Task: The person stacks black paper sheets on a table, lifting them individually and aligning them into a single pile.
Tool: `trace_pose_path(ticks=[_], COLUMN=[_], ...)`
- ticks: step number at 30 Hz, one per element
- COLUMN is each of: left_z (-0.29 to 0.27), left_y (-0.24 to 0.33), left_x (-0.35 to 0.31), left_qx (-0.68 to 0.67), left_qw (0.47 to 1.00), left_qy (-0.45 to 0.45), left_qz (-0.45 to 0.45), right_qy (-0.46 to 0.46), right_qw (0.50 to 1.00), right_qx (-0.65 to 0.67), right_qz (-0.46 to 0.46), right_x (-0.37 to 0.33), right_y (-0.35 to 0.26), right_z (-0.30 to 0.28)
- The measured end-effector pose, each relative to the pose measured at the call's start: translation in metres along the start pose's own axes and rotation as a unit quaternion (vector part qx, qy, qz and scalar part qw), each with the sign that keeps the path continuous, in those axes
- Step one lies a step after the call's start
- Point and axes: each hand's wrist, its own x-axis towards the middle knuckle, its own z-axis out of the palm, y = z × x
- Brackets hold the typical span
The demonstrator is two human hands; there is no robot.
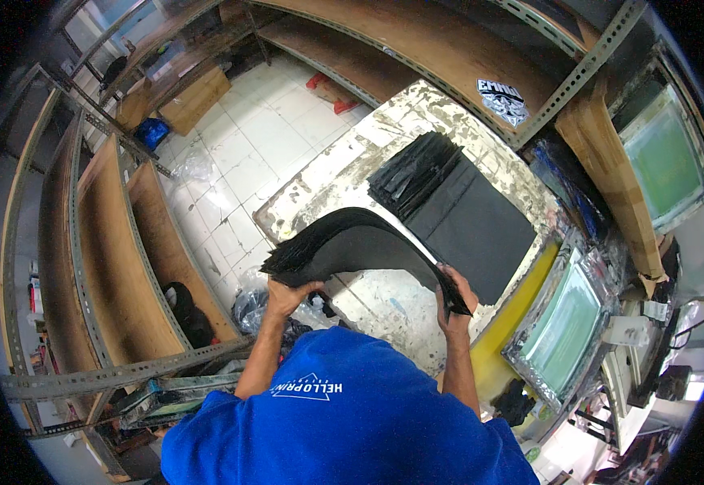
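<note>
A thick stack of thin black sheets is bowed upward between my two hands, over the near part of a stained white table. My left hand grips its left end, where the layered edges fan out. At the right end, my right hand is closed round the stack's edge. Just beyond, a second black pile lies flat on the table, with crumpled, layered folds along its far left side. Whether the sheets are cloth or bags I cannot tell.
Metal-framed wooden shelves stand on the left, and another shelf runs behind the table. To the right lean framed green screens beside a yellow panel. Clear plastic and dark bags lie by the table's left side. Cardboard rests on the tiled floor.
</note>
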Motion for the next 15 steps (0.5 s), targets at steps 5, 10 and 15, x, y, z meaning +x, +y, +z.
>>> trace_pose_path(ticks=[5, 10, 15], left_z=[0.008, 0.005, 0.012], left_y=[0.01, 0.007, -0.021], left_x=[0.007, 0.009, 0.009], left_qx=[0.023, 0.034, 0.075], left_qw=[0.999, 0.997, 0.997], left_qy=[0.035, 0.027, -0.003], left_qz=[0.01, 0.07, 0.009], right_qy=[0.02, 0.015, -0.046], right_qw=[0.998, 0.994, 0.998], right_qx=[-0.022, -0.028, -0.029], right_qz=[0.059, 0.108, 0.028], right_x=[-0.003, -0.015, -0.019], right_y=[0.011, 0.011, 0.04], right_z=[0.002, -0.01, -0.001])
